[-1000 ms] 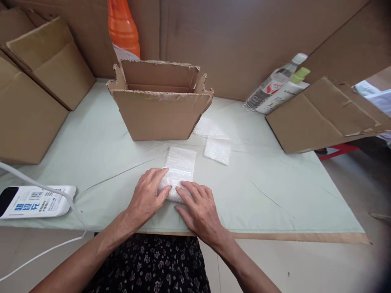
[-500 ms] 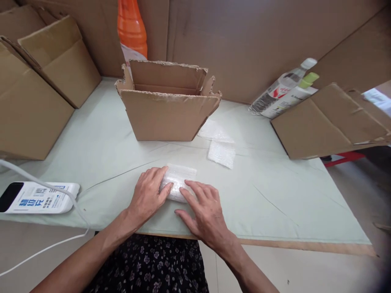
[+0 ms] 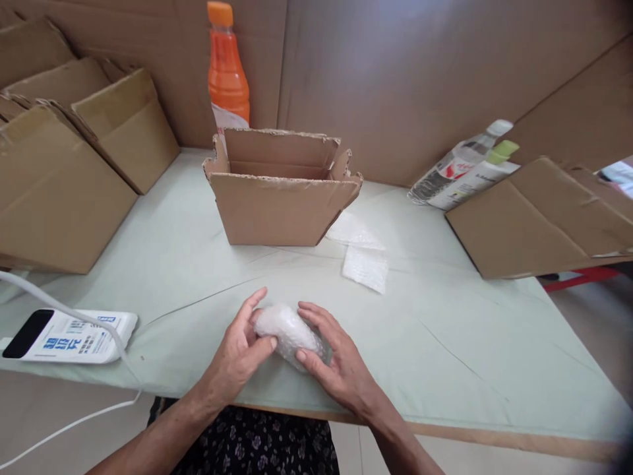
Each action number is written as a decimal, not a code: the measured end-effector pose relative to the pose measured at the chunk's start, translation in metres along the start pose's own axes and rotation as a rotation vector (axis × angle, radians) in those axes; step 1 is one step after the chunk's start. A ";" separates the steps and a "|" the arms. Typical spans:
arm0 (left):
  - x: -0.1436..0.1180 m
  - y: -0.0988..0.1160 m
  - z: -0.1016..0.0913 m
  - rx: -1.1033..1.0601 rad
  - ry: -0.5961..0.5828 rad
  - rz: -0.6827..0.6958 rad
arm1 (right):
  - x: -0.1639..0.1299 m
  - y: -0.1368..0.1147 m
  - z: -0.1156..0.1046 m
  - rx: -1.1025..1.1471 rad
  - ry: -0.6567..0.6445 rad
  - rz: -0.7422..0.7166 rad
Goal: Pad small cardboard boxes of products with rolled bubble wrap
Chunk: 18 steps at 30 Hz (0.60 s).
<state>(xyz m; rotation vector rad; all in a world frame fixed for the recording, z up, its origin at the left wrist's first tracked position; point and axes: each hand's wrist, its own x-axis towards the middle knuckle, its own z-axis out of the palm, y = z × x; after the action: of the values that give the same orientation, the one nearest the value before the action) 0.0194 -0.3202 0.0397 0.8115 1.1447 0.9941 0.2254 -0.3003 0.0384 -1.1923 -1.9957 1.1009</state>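
Both hands wrapped around a bubble-wrap bundle at the near edge of the tabletop.

On the far left, folded cardboard boxes point(image 3: 74, 165) lean together, and a white device point(image 3: 69, 336) with a cable lies near the edge of the pale green tabletop point(image 3: 445, 343). The left hand point(image 3: 240, 353) curls its fingers and thumb around the left end of the bubble-wrap bundle point(image 3: 287, 330), and the right hand point(image 3: 336, 363) grips the bundle's right side, fingers spread over it. Behind them sits an open cardboard box point(image 3: 281, 198), with an orange bottle point(image 3: 227, 72) upright behind it. Just right of the box lie loose bubble-wrap sheets point(image 3: 364, 267). Farther right, two bottles point(image 3: 465, 175) lean beside a flattened cardboard piece point(image 3: 539, 224).
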 end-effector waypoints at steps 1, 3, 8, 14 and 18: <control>0.001 0.001 0.002 0.053 -0.032 0.012 | 0.000 0.000 -0.003 0.070 -0.049 0.036; 0.002 0.002 0.004 0.226 -0.089 0.076 | 0.002 0.001 -0.007 0.251 -0.177 0.106; 0.022 0.034 0.003 0.775 0.032 0.616 | 0.017 -0.003 -0.013 0.427 -0.106 0.193; 0.085 0.117 -0.012 1.122 0.570 1.143 | 0.035 -0.020 -0.056 0.037 0.015 -0.023; 0.099 0.123 -0.024 1.225 0.629 1.125 | 0.049 -0.030 -0.108 -0.243 0.231 -0.228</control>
<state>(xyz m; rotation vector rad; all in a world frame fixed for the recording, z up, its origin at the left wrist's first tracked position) -0.0188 -0.1828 0.1118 2.4153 1.9124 1.4627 0.2751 -0.2255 0.1215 -1.1179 -2.0612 0.5935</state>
